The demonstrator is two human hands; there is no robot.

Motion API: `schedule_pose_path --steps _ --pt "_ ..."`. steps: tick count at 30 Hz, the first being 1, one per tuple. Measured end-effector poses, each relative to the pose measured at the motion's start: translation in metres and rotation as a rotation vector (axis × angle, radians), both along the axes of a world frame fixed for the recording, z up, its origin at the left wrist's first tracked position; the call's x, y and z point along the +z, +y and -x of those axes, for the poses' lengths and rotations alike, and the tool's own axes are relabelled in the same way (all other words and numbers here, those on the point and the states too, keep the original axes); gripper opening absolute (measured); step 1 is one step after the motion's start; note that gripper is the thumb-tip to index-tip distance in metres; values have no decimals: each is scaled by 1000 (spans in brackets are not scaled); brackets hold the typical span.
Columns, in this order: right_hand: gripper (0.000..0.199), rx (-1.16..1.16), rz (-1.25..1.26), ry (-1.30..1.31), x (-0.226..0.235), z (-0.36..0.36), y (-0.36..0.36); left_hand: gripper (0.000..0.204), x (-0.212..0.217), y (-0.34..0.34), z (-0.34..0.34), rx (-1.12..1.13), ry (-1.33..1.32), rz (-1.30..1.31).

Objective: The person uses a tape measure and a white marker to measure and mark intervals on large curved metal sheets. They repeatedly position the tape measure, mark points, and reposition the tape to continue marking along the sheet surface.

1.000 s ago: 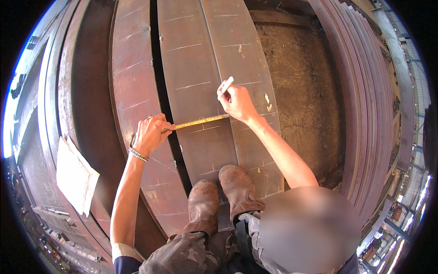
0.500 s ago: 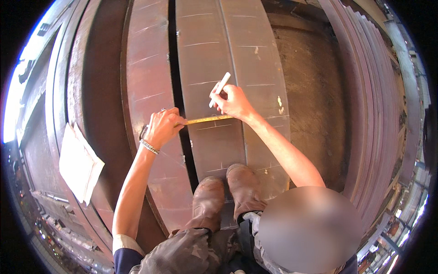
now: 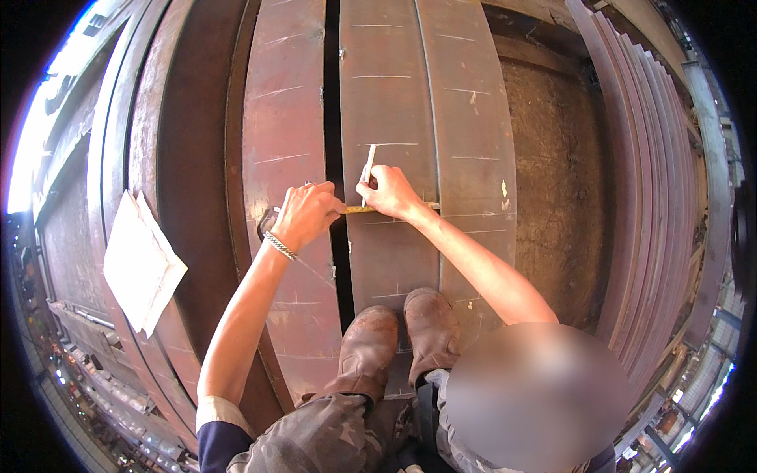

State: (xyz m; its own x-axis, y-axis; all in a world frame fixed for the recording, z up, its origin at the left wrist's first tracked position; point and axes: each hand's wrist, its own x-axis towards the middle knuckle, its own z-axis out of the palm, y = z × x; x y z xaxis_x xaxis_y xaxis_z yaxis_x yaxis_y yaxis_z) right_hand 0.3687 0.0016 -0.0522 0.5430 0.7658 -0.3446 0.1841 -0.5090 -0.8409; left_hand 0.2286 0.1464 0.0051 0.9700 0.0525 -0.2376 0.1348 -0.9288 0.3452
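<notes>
1. Since a second ago, both hands sit further up the long rusty steel plates point(image 3: 386, 102), and the marker now points upright rather than tilted.
2. White chalk cross-lines already mark the plates above and below; the line at the tape looks unfinished.
3. Left hand point(image 3: 303, 217), fingers closed, pins the yellow tape measure point(image 3: 359, 209) flat.
4. Right hand point(image 3: 390, 191) grips the white chalk marker point(image 3: 369, 164) at the tape.

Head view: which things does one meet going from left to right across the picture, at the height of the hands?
Paper → left hand → tape measure → right hand with chalk → stacked steel strips.
</notes>
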Motion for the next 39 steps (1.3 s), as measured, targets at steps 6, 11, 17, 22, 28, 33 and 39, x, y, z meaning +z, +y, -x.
schedule_pose_path --steps 6,11,17,22,28,33,39 --pt "21 18 -5 16 4 1 0 11 0 1 0 -8 -24 11" --pt "20 31 -13 -60 6 1 -1 11 1 -1 -1 3 -5 2" --pt "16 32 -71 -154 7 11 -2 12 -1 0 0 2 -8 -8" --pt "9 -67 -428 -539 12 12 -1 12 -1 -2 -2 -5 -20 -1" --pt "10 -300 -414 -281 40 -14 -20 12 -5 1 2 -2 -43 -4" --pt "9 -530 -440 -115 45 -35 -55 10 -4 4 6 7 -74 48" --pt "13 -837 -536 -57 69 -80 -135 13 18 -5 11 124 12 163"
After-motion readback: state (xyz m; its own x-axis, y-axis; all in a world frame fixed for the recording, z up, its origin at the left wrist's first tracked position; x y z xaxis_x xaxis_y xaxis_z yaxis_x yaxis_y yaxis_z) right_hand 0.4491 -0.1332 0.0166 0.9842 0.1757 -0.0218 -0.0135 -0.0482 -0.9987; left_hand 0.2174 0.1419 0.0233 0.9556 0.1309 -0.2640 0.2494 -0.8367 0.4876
